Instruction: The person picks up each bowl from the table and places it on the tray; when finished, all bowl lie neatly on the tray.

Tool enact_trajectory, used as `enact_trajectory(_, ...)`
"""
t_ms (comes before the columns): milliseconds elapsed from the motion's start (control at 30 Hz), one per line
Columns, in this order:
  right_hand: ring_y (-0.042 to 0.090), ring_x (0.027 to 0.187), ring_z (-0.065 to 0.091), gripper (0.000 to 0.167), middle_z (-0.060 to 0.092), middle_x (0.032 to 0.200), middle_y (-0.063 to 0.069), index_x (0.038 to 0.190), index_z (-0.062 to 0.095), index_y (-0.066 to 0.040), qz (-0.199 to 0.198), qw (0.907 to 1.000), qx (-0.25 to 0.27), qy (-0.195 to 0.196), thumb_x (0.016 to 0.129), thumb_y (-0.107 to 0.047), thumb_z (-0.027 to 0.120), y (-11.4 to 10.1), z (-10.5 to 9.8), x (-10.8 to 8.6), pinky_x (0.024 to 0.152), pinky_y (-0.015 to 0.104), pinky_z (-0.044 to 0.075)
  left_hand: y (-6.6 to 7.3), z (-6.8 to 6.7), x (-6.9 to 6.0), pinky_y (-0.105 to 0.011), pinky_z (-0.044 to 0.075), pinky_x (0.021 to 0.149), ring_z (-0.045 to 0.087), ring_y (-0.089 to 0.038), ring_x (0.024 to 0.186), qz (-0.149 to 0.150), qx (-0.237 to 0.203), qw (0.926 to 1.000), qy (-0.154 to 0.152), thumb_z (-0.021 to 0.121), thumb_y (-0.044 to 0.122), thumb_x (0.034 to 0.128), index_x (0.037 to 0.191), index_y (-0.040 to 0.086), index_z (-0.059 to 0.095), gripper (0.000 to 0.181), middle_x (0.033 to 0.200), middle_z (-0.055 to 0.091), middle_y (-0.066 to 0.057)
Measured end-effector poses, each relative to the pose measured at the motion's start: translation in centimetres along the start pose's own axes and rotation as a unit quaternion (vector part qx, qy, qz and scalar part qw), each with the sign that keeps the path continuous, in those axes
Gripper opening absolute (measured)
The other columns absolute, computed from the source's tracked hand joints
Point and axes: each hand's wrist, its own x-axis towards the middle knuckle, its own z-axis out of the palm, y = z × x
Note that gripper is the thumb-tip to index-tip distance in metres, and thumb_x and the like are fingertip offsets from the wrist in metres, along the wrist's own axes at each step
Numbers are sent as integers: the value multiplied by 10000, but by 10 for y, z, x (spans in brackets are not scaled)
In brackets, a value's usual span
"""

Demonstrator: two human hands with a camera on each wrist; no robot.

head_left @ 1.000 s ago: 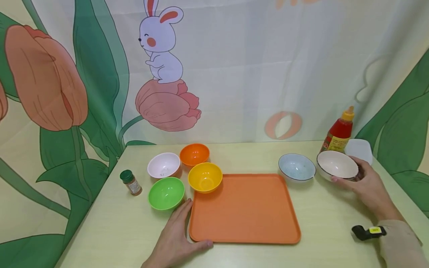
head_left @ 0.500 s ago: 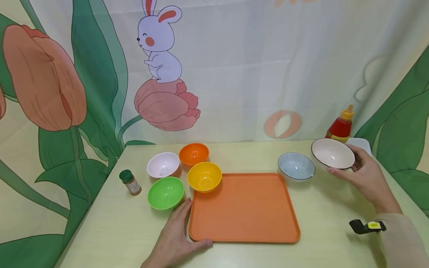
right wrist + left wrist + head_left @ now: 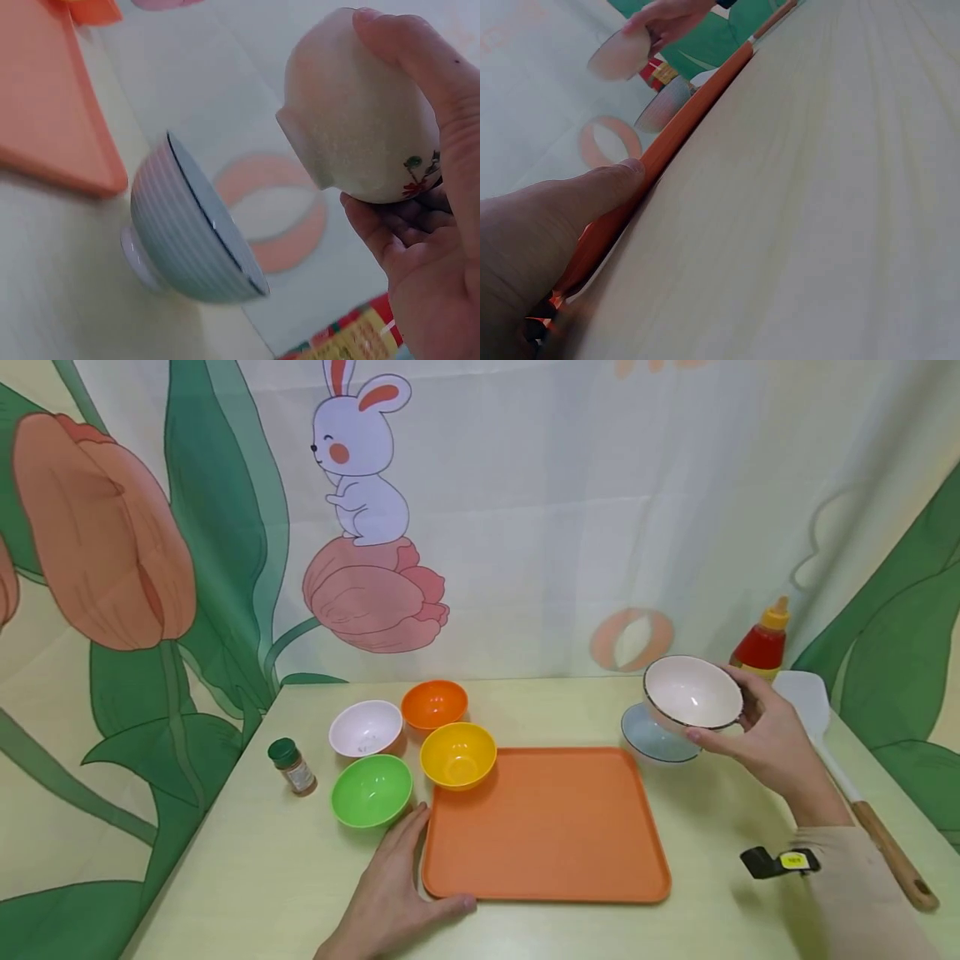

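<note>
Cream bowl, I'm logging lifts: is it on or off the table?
Off. The right hand holds the cream bowl aloft; the right wrist view shows its foot unsupported.

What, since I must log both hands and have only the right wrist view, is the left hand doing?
Observer: The left hand is at the near left corner of the orange tray, its thumb along the near edge.
Operator: My view shows only the outside of the cream bowl in the right hand. Is anything in it?
Observer: The head view shows its inside, and nothing is visible in there.
Operator: And what is farthest left on the table?
Observer: A small green-capped jar, just left of the green bowl.
</note>
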Motion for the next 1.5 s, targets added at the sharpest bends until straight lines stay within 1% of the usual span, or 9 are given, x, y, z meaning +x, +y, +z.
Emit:
enact_trajectory(67,41,1348,493,978,499,1602,119,1700,408,-97,-6,9999,113,-59,888,-93,953,-8,8,3,1105,0,387,0,0,0,-653,367,1318,376,-388,1642,-11,7,10000,-4,894,880,659,1745,105,341,1445,1806,348,-128)
enact_trajectory(200,85,1363,507,963,520,1582,97,1676,439,-100,-109,9991,385,-145,871,-83,966,-22,25,10,1141,25,385,0,0,0,-637,368,1323,380,-381,1640,27,23,10000,7,904,865,660,1744,100,345,1440,1803,354,-128)
enact_trajectory(367,106,1375,520,975,529,1584,91,1670,451,-100,-324,9966,687,-324,851,-69,979,-36,47,17,1141,42,399,0,0,0,-642,366,1323,379,-381,1640,54,-8,10000,19,900,866,664,1743,92,342,1440,1802,355,-131)
enact_trajectory(533,143,1378,537,947,543,1582,98,1655,474,-104,-514,9927,974,-498,852,-52,973,-47,67,22,1150,76,422,0,0,0,-632,364,1326,374,-375,1644,48,-10,10000,24,899,869,661,1745,97,340,1444,1805,350,-123)
enact_trajectory(767,205,1396,551,933,566,1582,69,1641,499,-138,-610,9880,1224,-716,847,-90,986,-59,88,27,1172,120,447,0,0,0,-630,366,1326,375,-373,1644,80,18,10000,37,904,866,660,1747,103,340,1443,1807,350,-119)
enact_trajectory(1033,256,1407,568,978,561,1587,61,1643,490,-137,-637,9832,1371,-1022,817,-112,1011,-58,110,28,1179,155,468,1,0,0,-653,367,1317,379,-387,1640,7,-7,10000,4,910,862,656,1744,97,343,1446,1806,349,-127)
enact_trajectory(1267,308,1398,606,1006,549,1598,78,1634,474,-114,-504,9846,1170,-1200,799,-157,1032,-46,126,28,1175,268,514,1,0,1,-659,372,1313,385,-393,1635,4,-33,10000,6,913,861,653,1741,94,347,1446,1801,357,-131)
enact_trajectory(1433,323,1365,622,1021,550,1588,103,1621,463,-115,-391,9855,985,-1326,782,-162,1042,-36,138,27,1101,253,545,2,0,1,-662,377,1309,388,-393,1632,-18,-18,10000,-15,906,869,655,1742,97,346,1446,1801,358,-131)
enact_trajectory(1500,335,1347,630,1029,550,1587,120,1620,455,-111,-356,9862,853,-1376,780,-184,1046,-33,143,25,1083,283,570,2,-1,1,-663,377,1308,388,-393,1633,-22,-8,10000,-25,902,871,659,1743,97,343,1444,1802,356,-131)
